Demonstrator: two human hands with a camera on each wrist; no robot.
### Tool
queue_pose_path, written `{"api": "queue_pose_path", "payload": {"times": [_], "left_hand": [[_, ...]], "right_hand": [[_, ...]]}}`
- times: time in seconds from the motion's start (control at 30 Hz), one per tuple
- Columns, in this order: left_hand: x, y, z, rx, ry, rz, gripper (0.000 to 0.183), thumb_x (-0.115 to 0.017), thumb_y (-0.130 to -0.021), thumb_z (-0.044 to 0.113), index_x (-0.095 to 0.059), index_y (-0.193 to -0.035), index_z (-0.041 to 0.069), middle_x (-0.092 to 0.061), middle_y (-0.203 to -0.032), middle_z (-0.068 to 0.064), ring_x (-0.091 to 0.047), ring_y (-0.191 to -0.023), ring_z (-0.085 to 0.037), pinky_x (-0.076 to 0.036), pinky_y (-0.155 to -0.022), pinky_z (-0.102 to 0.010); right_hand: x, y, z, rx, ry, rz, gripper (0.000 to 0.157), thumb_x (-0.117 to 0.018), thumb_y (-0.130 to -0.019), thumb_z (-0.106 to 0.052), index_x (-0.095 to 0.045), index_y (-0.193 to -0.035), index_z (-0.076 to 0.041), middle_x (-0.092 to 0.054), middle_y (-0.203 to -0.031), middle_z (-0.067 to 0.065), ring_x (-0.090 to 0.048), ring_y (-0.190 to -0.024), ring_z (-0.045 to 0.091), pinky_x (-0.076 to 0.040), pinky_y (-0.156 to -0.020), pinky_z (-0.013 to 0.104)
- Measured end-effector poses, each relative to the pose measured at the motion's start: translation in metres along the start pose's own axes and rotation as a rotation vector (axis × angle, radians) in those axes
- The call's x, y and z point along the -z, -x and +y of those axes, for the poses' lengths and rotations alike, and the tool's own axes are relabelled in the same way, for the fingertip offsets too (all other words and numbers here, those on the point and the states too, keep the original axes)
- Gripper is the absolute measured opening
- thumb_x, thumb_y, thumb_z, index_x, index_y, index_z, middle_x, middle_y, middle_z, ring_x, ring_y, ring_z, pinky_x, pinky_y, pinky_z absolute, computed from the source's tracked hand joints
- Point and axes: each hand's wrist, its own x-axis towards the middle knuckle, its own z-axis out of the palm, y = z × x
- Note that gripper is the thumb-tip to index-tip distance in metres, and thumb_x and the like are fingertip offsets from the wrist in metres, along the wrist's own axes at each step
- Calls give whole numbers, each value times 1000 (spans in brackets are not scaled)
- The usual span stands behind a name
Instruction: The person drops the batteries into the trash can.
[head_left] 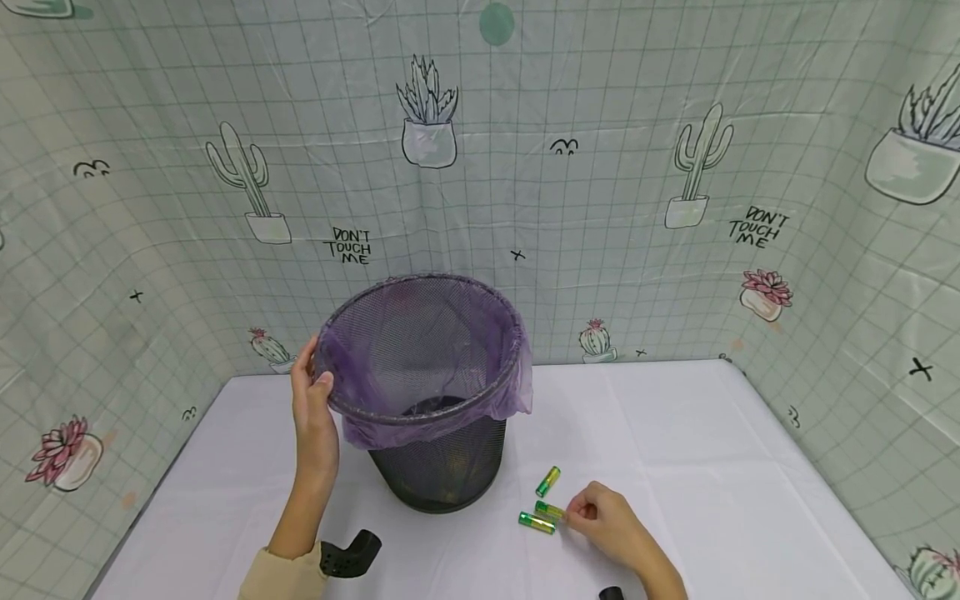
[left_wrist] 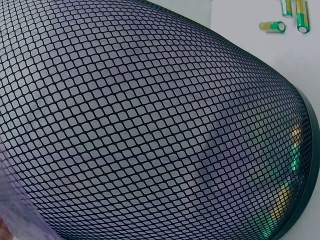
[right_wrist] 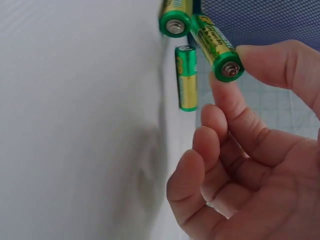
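Observation:
A black mesh wastebasket [head_left: 450, 475] with a purple bin liner [head_left: 513, 396] folded over its rim stands tilted on the table. My left hand [head_left: 313, 417] grips the rim at its left side, thumb on the inner edge. To the right of the basket, my right hand [head_left: 611, 521] pinches a green and gold battery [right_wrist: 217, 50] at one end between thumb and index finger. Two similar batteries lie close by: one battery [head_left: 537, 522] in front and another battery [head_left: 548, 482] behind. Through the mesh in the left wrist view, blurred green and gold shapes [left_wrist: 280, 200] show near the basket's bottom.
A white cloth covers the table [head_left: 675, 450]. Behind and at both sides hangs a grid-patterned curtain [head_left: 480, 208] with cactus drawings. Black wrist-worn devices, such as the left one [head_left: 351, 556], sit by both wrists.

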Motion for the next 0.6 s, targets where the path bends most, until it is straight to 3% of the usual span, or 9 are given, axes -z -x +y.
{"api": "queue_pose_path", "payload": {"times": [0.4,0.6], "left_hand": [[0,0,0,10,2,5,54,-33,-91,26,-28,-144,19,-32,-141,-1,-29,-131,-17,-19,-106,-34],[0,1,0,10,2,4,54,-33,-91,25,-28,-145,19,-32,-141,-2,-28,-131,-17,-18,-107,-36]], "right_hand": [[14,2,-32,26,0,188,3,-67,-80,-9,-65,-78,-10,-50,-74,-4,-42,-69,3,-38,-61,18],[22,2,-48,119,3,289,7,-68,-79,-7,-65,-77,-13,-50,-74,-7,-45,-69,3,-41,-61,19]]}}
